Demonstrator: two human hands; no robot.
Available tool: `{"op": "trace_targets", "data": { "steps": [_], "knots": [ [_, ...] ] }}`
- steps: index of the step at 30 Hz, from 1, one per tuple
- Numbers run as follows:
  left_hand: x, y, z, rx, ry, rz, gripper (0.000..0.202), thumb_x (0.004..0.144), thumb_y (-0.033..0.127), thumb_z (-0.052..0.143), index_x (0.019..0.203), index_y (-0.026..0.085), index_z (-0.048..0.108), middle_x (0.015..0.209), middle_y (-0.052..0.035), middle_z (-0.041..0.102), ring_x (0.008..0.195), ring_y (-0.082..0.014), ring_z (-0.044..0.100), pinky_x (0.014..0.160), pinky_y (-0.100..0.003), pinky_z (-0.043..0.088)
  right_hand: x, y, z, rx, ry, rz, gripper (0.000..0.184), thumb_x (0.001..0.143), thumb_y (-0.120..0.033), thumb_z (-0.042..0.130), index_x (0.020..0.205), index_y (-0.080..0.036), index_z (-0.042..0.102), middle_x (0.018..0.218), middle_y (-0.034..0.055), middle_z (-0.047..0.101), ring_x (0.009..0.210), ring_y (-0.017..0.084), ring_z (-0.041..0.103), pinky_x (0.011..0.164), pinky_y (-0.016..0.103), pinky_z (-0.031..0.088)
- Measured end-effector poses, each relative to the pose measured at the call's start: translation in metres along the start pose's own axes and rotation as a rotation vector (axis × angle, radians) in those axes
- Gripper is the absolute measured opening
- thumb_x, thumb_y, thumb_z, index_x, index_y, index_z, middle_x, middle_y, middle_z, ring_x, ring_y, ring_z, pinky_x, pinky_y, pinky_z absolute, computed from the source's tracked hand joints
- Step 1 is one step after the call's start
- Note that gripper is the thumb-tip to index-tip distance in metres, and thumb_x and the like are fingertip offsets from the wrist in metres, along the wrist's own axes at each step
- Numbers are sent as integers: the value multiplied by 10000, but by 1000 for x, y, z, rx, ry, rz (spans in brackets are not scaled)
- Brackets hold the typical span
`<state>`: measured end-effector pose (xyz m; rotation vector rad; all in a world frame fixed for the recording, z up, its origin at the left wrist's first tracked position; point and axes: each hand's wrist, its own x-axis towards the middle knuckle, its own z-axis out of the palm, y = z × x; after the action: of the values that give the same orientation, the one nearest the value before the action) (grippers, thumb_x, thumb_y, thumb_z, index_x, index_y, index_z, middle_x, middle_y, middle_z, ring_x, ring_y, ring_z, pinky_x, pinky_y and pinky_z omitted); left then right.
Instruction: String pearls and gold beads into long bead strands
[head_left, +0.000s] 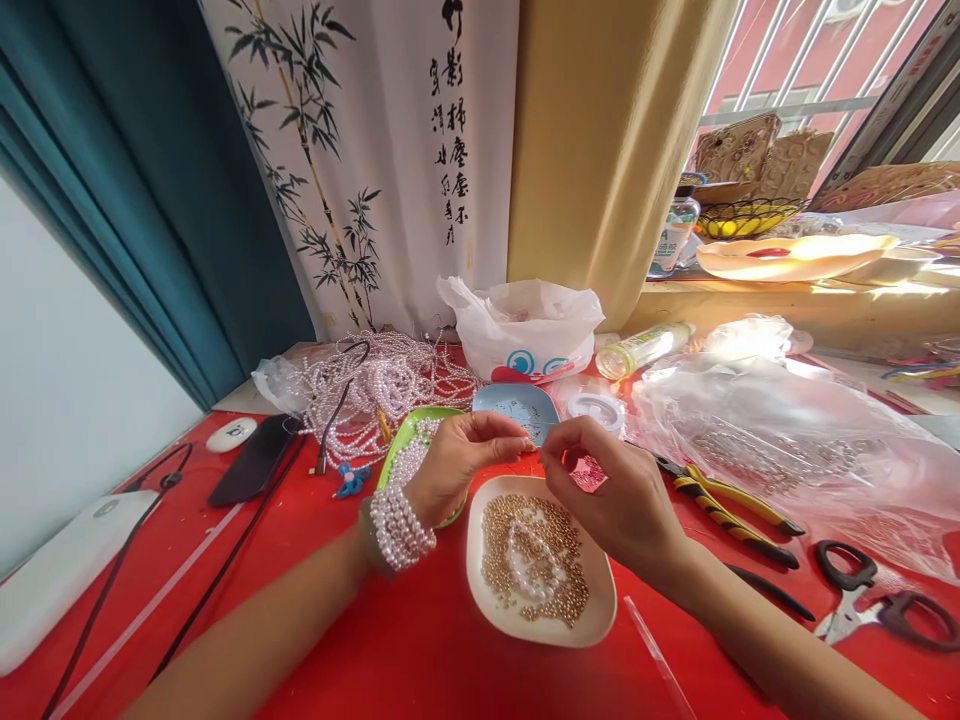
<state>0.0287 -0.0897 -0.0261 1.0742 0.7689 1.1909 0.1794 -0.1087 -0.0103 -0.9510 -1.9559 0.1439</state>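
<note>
We see the red tabletop point(442, 650) lying open between the two forearms, in front of the white tray point(600, 600). On the right, the pliers point(731, 510) and the scissors point(855, 600) limit the room; on the left, the green tray point(385, 470) stands partly behind the wrist. The white tray contains gold beads point(574, 590) and, upon them, a loop of pearly beads point(546, 591). The green tray holds white beads point(409, 460), and the blue tray point(487, 400) has small pieces inside. The left hand point(465, 455) and the right hand point(619, 485) are near each other, above the far edge of the white tray. In each, thumb and finger close in a pinch; what they grasp, we cannot tell. The loop lies below both hands, apart from them.
</note>
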Motion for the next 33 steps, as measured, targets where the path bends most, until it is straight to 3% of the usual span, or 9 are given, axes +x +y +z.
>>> {"op": "trace_targets", "data": {
  "steps": [9, 18, 24, 27, 30, 33],
  "knots": [
    [1, -2, -1, 40, -29, 16, 119, 576, 169, 697, 668, 134, 630, 658, 4, 626, 628, -86, 566, 661, -236, 444, -2, 5, 4, 22, -45, 32, 95, 700, -104, 452, 695, -198, 437, 620, -28, 546, 532, 73, 495, 521, 190, 401],
    [-2, 0, 2, -141, -99, -138, 135, 575, 180, 702, 663, 122, 618, 658, 1, 617, 643, -93, 575, 671, -239, 441, -5, 0, 5, 36, -58, -1, 72, 734, -131, 451, 699, -194, 451, 632, -15, 558, 566, 87, 514, 543, 211, 410],
    [-1, -4, 2, -207, -71, -145, 134, 556, 161, 714, 647, 131, 620, 652, 12, 616, 628, -82, 569, 675, -241, 433, -7, -1, 11, 410, -8, 227, 93, 724, -111, 471, 698, -192, 434, 661, -14, 526, 606, 90, 528, 573, 223, 455],
    [-2, -4, 2, -245, -79, -177, 145, 562, 167, 714, 666, 124, 623, 642, 5, 614, 632, -86, 569, 676, -239, 434, -6, 0, 13, 478, 16, 257, 104, 727, -122, 497, 696, -191, 425, 666, -19, 509, 612, 86, 524, 575, 222, 462],
    [-4, -3, 4, -277, -73, -200, 136, 572, 162, 708, 657, 111, 616, 651, 0, 606, 627, -78, 561, 647, -211, 434, -6, 2, 13, 384, 22, 192, 73, 748, -147, 517, 749, -185, 455, 684, -16, 523, 615, 82, 524, 566, 210, 464],
    [-7, -1, 6, -296, -66, -232, 104, 605, 147, 685, 664, 104, 611, 677, 0, 592, 631, -60, 548, 612, -173, 427, -6, 5, 9, 164, 57, -7, 100, 759, -141, 529, 839, -188, 492, 699, -8, 550, 611, 84, 521, 561, 213, 454]
  ]
}}
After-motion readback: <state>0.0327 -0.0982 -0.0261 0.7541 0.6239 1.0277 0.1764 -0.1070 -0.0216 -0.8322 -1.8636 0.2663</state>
